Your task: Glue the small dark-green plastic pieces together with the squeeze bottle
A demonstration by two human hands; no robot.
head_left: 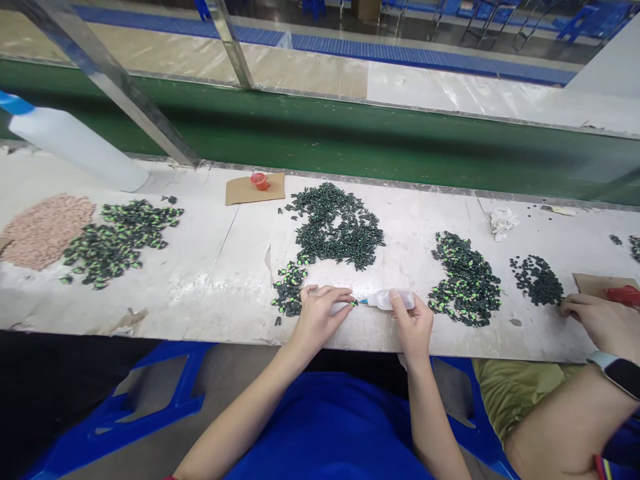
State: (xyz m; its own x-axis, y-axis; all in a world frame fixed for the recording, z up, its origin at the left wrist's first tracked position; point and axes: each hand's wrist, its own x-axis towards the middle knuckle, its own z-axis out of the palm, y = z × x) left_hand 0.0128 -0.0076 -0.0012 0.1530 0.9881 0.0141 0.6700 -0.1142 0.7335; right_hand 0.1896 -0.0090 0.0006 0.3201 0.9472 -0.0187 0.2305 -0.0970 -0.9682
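Observation:
My right hand grips a small translucent squeeze bottle, lying nearly level with its blue needle tip pointing left. That tip meets or nearly meets a tiny black-and-green piece, pinched in the fingertips of my left hand. Just left of that hand is a small heap of black-and-green pieces. Beyond it spreads a larger pile of small dark green pieces. To the right of the bottle lies another black-and-green pile.
A co-worker's hand touches the table by small black pieces. Cardboard bears a red cup. At left are pink pieces, more black-and-green pieces and a large white bottle. Crumpled tissue lies back right.

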